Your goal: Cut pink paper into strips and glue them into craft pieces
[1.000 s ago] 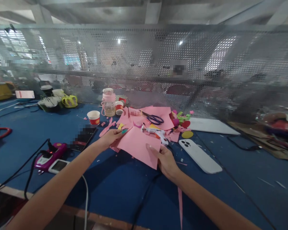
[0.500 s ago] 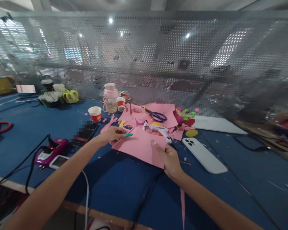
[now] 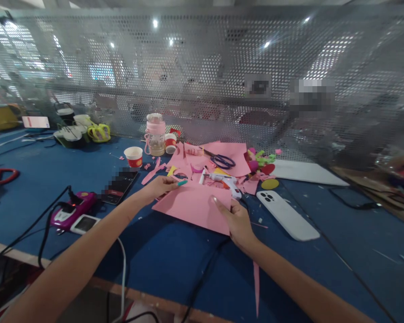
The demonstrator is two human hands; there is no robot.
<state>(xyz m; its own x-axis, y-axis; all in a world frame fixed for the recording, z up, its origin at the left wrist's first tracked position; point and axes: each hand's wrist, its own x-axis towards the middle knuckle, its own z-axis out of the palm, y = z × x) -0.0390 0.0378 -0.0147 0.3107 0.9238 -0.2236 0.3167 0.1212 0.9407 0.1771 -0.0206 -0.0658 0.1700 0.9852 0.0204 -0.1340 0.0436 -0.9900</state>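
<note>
A pink sheet of paper [image 3: 195, 206] is held tilted above the blue tabletop, between both my hands. My left hand [image 3: 163, 186] is closed at its upper left edge, and a slim teal tip [image 3: 182, 183] sticks out past those fingers; what it belongs to is hidden. My right hand [image 3: 237, 220] grips the right edge, thumb on top and fingers underneath. Just behind the sheet lie a white glue gun [image 3: 227, 180] and pink paper scraps [image 3: 251, 185]. Dark-handled scissors [image 3: 222, 161] rest on a larger pink sheet [image 3: 239, 152] farther back.
Left stand a paper cup [image 3: 133, 158] and a pink-lidded bottle [image 3: 155, 137]; a dark phone [image 3: 121, 186] and a purple power strip [image 3: 74, 208] with cords lie nearer. At right are a white phone [image 3: 287, 215] and a white panel [image 3: 306, 172]. A perforated metal screen [image 3: 195, 67] rises behind.
The view has tilted down slightly. The sheet's left end and my left hand have shifted a little; both hands keep their hold.
</note>
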